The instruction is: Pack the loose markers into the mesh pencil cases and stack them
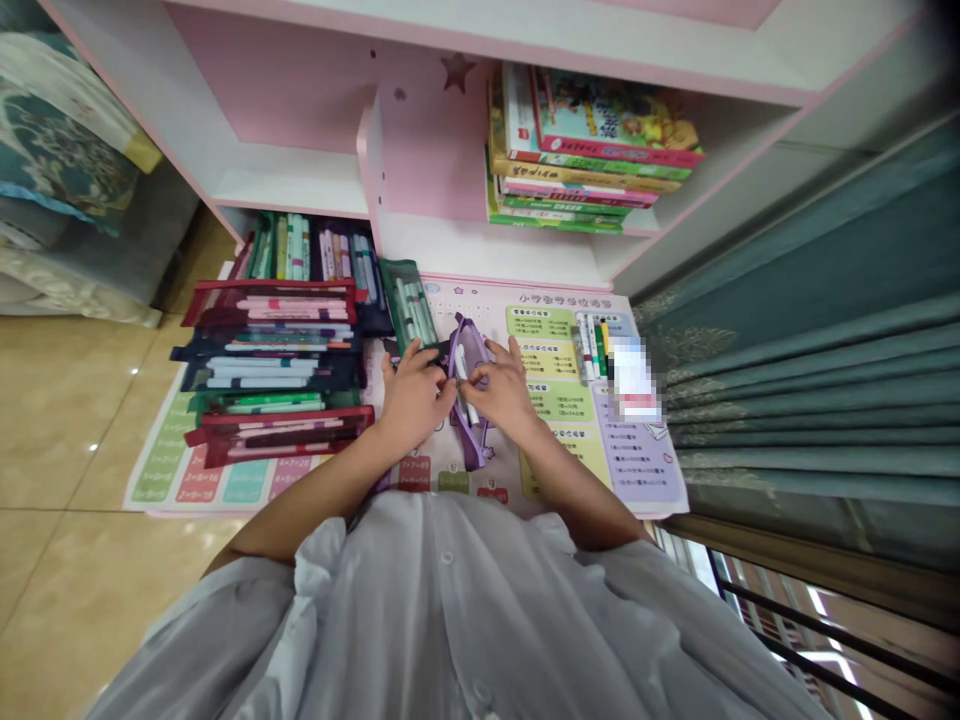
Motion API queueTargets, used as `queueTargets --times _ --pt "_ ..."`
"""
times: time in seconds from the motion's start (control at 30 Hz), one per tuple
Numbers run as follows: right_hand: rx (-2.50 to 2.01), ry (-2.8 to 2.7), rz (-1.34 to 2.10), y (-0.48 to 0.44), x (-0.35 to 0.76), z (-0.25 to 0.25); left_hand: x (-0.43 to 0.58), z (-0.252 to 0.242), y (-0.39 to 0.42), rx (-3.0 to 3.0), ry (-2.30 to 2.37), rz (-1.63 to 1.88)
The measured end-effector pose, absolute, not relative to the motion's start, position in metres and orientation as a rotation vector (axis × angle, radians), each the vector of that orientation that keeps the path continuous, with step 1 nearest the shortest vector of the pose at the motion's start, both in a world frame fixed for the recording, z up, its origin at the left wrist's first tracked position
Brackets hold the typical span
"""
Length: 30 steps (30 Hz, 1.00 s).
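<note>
A purple mesh pencil pouch (472,452) lies lengthwise in front of me, its top parted. White marker pens (470,410) show inside it. My left hand (416,392) pinches the pouch's left edge, the other fingers spread. From the right, my right hand (501,388) closes thumb and fingertips on the pouch's opening near the markers; whether it also touches a marker is hidden. Just beyond my left hand lies a green mesh pouch (409,300) filled with light markers.
Several filled pouches (277,435) in red, navy and green are piled on the left. Loose markers (592,348) and a blurred-out object (636,380) lie right. Printed study mat (645,480) covers the desk. Stacked books (585,170) fill a shelf; a curtain (810,330) hangs right.
</note>
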State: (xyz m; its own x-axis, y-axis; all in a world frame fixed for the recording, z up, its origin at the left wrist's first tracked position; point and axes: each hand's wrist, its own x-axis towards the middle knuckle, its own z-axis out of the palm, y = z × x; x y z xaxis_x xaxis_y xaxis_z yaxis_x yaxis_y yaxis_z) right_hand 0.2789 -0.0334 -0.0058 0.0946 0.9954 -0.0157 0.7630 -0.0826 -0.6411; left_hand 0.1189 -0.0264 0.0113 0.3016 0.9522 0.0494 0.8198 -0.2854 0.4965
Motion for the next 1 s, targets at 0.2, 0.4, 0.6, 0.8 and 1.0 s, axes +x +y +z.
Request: queueTargets --times 0.2,0.4,0.6,0.8,1.0 --pt "-1.989 -1.795 0.659 -0.032 0.280 -0.006 0.118 0.010 -0.026 2.206 1.581 0.489" --pt "-1.835 -1.701 0.561 -0.030 0.287 -0.005 0.118 0.009 -0.026 2.193 1.581 0.488" --pt "-2.142 -1.447 0.074 -0.015 0.348 -0.005 0.118 0.009 -0.027 2.178 1.573 0.509" --pt "-2.608 -1.166 0.038 -0.007 0.406 -0.022 0.118 0.010 -0.027 2.180 1.579 0.491" --pt "-2.731 -1.112 0.085 -0.003 0.414 -0.028 0.117 0.009 -0.026 2.195 1.574 0.494"
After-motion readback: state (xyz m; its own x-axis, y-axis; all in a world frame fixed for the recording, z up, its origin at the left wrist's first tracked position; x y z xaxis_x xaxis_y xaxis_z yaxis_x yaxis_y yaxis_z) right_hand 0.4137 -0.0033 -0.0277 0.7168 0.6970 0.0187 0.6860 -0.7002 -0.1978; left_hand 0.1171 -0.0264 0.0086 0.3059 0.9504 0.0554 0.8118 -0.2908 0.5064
